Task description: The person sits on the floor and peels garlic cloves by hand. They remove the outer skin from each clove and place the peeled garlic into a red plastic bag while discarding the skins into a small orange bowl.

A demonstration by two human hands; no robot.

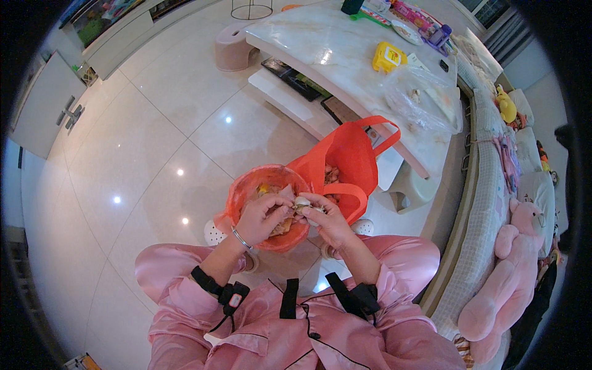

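A partly peeled garlic bulb is in my right hand, gripped between thumb and fingers, with whitish cloves showing. The thumb and fingertips of my left hand pinch at the bulb's left side. Both hands are over a bin lined with a red plastic bag. Inside the bin lie papery scraps and other waste, partly hidden by my hands. Touching the bin on the right, a red tote bag gapes open, with several reddish garlic bulbs inside.
A marble-topped table holds a clear plastic bag with pale pieces in it and a yellow wipes pack. Stools stand at its left and near end. Along the right runs a sofa with a pink teddy bear.
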